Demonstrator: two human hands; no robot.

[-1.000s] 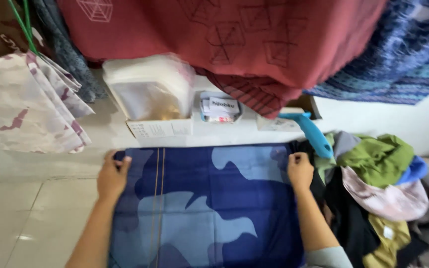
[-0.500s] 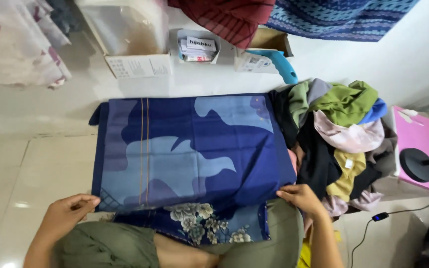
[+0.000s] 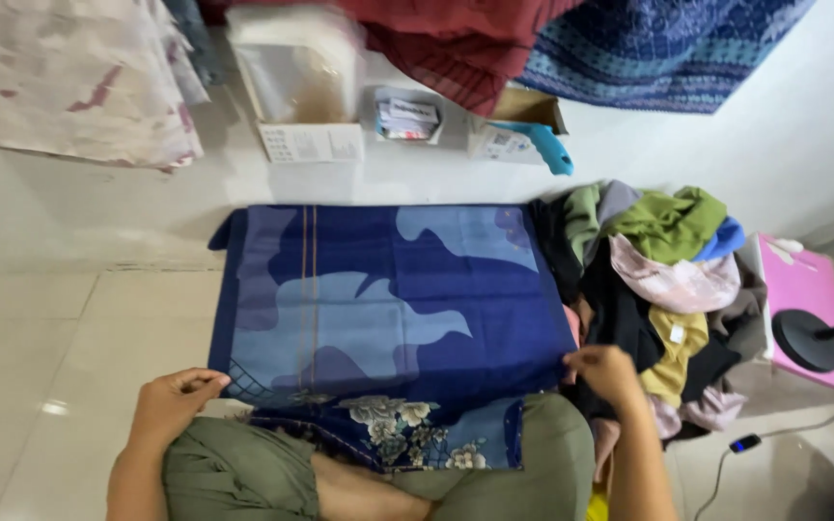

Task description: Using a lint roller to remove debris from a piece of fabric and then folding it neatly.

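Both hands pinch the near edge of the blue patterned cloth [image 3: 388,309]: the left hand [image 3: 174,403] has its grip closed on the near left corner, the right hand [image 3: 605,371] has its grip closed on the near right corner. The cloth lies flat on the tiled floor [image 3: 41,367], its near flowered border draped over the person's lap in olive trousers [image 3: 243,473]. To handle it well, both corners should be kept level and taut so the edges line up without wrinkles. Just right of the cloth sits a heap of clothes [image 3: 658,280]; beyond it stand a white box [image 3: 306,82] and small cartons against the wall. Compared with half a second ago, both hands have closed onto the corners, the left one moving in from the floor.
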